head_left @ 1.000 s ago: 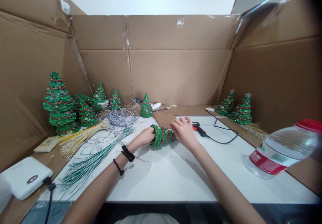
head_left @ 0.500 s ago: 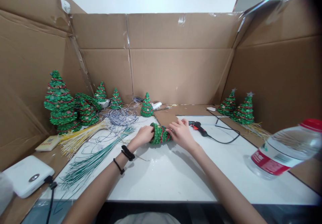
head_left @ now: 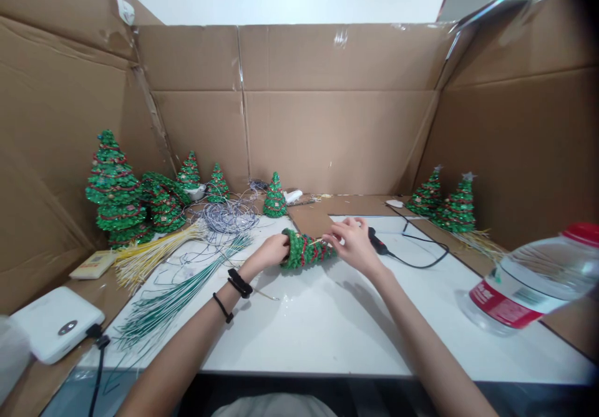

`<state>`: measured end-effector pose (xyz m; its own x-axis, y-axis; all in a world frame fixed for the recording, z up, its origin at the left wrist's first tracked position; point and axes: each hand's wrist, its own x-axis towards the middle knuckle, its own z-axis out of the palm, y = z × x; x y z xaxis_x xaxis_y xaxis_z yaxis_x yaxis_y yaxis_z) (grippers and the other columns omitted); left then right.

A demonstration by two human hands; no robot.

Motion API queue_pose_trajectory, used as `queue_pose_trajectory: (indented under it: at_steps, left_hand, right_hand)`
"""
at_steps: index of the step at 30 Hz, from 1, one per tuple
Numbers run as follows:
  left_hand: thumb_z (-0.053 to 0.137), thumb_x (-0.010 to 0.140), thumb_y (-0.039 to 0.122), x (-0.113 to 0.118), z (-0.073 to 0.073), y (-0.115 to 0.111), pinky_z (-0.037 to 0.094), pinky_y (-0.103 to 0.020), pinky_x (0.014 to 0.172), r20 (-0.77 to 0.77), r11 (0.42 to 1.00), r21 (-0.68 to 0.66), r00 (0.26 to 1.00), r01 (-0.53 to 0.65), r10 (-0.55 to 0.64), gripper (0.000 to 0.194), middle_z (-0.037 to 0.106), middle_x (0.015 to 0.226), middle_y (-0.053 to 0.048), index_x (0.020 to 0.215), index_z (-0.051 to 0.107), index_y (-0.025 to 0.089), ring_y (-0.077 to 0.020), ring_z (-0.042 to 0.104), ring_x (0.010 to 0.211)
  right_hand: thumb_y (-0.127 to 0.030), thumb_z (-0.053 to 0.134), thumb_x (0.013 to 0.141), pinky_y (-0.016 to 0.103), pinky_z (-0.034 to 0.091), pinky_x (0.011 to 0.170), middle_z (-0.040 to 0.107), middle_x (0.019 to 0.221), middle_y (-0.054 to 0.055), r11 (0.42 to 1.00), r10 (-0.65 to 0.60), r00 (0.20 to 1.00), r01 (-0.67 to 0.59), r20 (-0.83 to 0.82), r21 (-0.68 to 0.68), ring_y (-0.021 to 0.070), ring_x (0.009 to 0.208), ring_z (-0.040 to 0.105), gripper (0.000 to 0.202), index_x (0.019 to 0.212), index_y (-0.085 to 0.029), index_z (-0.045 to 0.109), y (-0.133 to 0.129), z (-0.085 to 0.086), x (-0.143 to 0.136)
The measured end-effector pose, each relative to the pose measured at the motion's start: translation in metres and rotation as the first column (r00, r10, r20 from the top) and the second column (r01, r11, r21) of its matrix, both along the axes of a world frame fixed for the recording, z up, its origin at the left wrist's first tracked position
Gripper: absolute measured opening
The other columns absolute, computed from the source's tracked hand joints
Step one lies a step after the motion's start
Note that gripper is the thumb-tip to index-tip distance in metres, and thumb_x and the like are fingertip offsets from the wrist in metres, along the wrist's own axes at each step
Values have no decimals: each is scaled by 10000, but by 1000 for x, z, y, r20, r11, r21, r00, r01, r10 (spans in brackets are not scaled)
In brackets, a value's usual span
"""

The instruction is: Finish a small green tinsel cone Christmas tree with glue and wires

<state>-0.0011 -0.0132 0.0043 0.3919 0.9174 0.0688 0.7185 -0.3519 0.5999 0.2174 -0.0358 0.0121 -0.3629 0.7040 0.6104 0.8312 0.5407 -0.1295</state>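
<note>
Power bank [head_left: 58, 324], white with a black cable [head_left: 100, 358] plugged in, lies well to the left of the handheld Christmas tree [head_left: 302, 251] and nearer the viewer. Beyond it, also far left of the handheld tree, is a pale yellow box [head_left: 92, 265]. Next stands a tall green Christmas tree [head_left: 116, 186] with red garland, left of and behind the handheld one. Coming closer to it from the left are yellow-and-white stems [head_left: 156, 253], a fan of green wires [head_left: 182, 295] and a tangled wire coil [head_left: 229, 217].

Left hand [head_left: 270, 251] is curled at the handheld tree's wide base, gripping it, some fingers hidden; the tree lies sideways above the white tabletop [head_left: 304, 342], tip to the right. A small upright tree [head_left: 274, 200] stands just behind it. Right hand [head_left: 350, 242], by the tip, pinches a thin pale stick [head_left: 317, 241] at the handheld tree's upper side. Right of that tree come the glue gun [head_left: 378, 242], partly covered by the right hand, two star-topped trees [head_left: 458, 208] farther back, and a red-capped bottle [head_left: 508, 298] nearer the viewer.
</note>
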Motion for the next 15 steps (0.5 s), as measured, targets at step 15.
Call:
queue_pose_trajectory:
  at_steps: [15]
  left_hand:
    - [456, 690, 139, 1, -9, 4, 417, -238, 604, 324, 986, -142, 945, 84, -33, 161, 621, 679, -35, 687, 615, 118, -148, 500, 653]
  right_hand:
    - [-375, 487, 914, 363, 276, 846, 641, 677, 20, 985, 38, 990, -61, -139, -165, 196, 748, 521, 285, 725, -213, 627, 4, -7, -3]
